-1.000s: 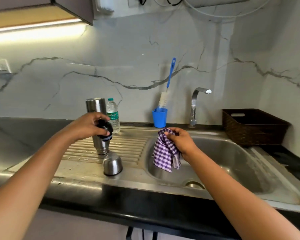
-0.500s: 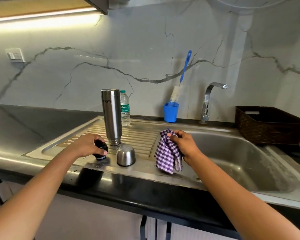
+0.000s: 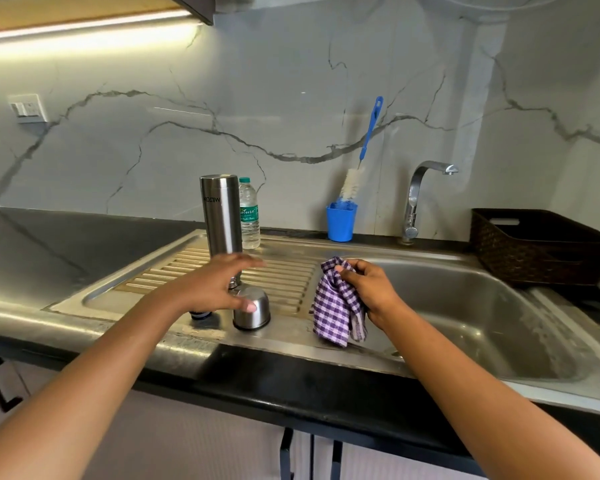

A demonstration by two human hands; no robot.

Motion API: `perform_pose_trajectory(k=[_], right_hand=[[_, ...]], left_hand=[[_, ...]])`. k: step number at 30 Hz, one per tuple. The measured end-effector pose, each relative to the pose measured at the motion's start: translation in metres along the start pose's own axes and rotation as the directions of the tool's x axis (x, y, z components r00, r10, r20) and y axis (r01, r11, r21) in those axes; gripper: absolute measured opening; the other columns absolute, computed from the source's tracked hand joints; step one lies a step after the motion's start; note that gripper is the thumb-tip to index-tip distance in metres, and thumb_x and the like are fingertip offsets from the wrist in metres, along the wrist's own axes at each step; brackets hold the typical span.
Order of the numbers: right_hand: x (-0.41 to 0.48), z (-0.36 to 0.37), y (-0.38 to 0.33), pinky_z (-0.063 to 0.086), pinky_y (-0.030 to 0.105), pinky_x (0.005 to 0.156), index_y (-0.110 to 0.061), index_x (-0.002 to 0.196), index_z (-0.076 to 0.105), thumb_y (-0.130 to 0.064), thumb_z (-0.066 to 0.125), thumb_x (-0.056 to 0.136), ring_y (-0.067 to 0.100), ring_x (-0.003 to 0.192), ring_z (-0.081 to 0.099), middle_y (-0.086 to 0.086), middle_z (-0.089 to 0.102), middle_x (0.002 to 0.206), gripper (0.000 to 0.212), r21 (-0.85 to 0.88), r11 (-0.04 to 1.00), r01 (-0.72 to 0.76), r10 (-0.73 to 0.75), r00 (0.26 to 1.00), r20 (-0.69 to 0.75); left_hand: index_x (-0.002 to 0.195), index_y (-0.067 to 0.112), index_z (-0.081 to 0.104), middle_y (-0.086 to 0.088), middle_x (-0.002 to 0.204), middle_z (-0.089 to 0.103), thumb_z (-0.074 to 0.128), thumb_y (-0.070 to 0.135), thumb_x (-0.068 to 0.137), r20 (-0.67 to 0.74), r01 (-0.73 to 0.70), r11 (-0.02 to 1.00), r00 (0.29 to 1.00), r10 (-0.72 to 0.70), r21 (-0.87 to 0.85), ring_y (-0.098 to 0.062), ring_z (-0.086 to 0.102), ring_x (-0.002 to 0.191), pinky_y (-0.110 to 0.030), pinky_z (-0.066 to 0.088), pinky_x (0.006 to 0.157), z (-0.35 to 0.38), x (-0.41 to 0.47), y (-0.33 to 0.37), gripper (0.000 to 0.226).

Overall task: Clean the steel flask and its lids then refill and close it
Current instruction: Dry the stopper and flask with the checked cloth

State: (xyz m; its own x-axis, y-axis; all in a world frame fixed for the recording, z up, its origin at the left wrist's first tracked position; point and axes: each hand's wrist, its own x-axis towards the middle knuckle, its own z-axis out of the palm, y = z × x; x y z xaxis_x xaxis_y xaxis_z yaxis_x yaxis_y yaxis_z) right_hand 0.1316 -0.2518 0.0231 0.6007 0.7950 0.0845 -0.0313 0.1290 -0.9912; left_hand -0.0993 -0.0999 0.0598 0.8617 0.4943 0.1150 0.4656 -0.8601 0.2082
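Note:
The steel flask (image 3: 221, 216) stands upside down on the ribbed draining board (image 3: 284, 271). Its steel cup lid (image 3: 252, 308) sits mouth down in front of it. The black inner lid (image 3: 201, 315) lies on the steel just left of the cup, mostly hidden under my left hand (image 3: 219, 284). That hand hovers open over both lids, fingers spread, thumb near the cup's top. My right hand (image 3: 368, 285) grips a purple checked cloth (image 3: 338, 306) that hangs at the sink's left rim.
A small plastic water bottle (image 3: 249, 214) stands behind the flask. A blue cup (image 3: 341, 221) with a bottle brush (image 3: 364, 147) is at the back by the tap (image 3: 420, 195). The sink basin (image 3: 482, 320) lies right; a dark woven basket (image 3: 537, 247) sits beyond it.
My left hand carried the black inner lid down from beside the flask, set it on the draining board left of the cup lid, and let go. The right hand kept holding the cloth.

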Motion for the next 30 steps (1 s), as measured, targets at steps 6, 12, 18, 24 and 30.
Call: perform_pose_trajectory(k=[6,12,18,24,30], right_hand=[[-0.002,-0.01,-0.008,0.053,0.029,0.067,-0.014,0.095,0.059,-0.01,0.063,0.088,0.018,0.074,0.065,0.007,0.068,0.085,0.009,0.072,0.997,-0.004,0.007,0.999,-0.038],[0.004,-0.043,-0.033,0.053,0.029,0.068,-0.01,0.1,0.06,-0.013,0.065,0.086,0.018,0.075,0.064,0.006,0.068,0.085,0.015,0.078,0.996,0.049,-0.037,0.987,-0.156],[0.016,-0.104,-0.055,0.053,0.031,0.076,-0.012,0.099,0.067,-0.011,0.073,0.079,0.019,0.085,0.067,0.007,0.071,0.094,0.02,-0.06,0.972,0.226,-0.233,0.956,-0.176],[0.023,-0.132,-0.047,0.05,0.017,0.075,-0.018,0.09,0.064,-0.016,0.082,0.069,0.009,0.085,0.064,-0.003,0.067,0.09,0.028,-0.492,0.812,0.315,-0.392,0.918,-0.059],[0.023,-0.124,-0.039,0.055,0.028,0.078,-0.022,0.081,0.066,-0.023,0.08,0.072,0.013,0.083,0.067,-0.002,0.07,0.085,0.017,-0.475,0.833,0.284,-0.321,0.947,0.004]], left_hand=[[0.134,0.033,0.047,0.002,0.133,0.051,0.078,0.027,0.075,0.239,0.062,0.996,0.968,-0.076,0.066,-0.018,0.049,0.119,-0.029,0.04,0.095,0.002,0.025,0.019,0.067],[0.118,0.033,0.054,0.003,0.113,0.062,0.08,0.029,0.072,-0.064,0.067,0.819,0.99,-0.126,-0.57,-0.016,0.06,0.101,-0.03,0.05,0.082,0.013,0.063,0.06,0.052],[0.112,0.023,0.055,-0.002,0.095,0.064,0.067,0.011,0.079,0.038,0.045,0.099,0.997,-0.068,-0.994,-0.013,0.057,0.073,-0.027,0.051,0.063,0.043,0.115,0.14,0.038],[0.116,0.018,0.055,-0.01,0.107,0.064,0.061,-0.002,0.076,0.086,0.092,-0.065,0.992,0.088,-0.994,-0.022,0.063,0.093,-0.033,0.057,0.075,0.077,0.147,0.167,0.045],[0.118,0.014,0.056,-0.014,0.108,0.067,0.082,0.009,0.059,0.039,0.048,-0.135,0.997,0.073,-0.99,-0.025,0.066,0.094,-0.034,0.059,0.074,0.096,0.154,0.155,0.065]])
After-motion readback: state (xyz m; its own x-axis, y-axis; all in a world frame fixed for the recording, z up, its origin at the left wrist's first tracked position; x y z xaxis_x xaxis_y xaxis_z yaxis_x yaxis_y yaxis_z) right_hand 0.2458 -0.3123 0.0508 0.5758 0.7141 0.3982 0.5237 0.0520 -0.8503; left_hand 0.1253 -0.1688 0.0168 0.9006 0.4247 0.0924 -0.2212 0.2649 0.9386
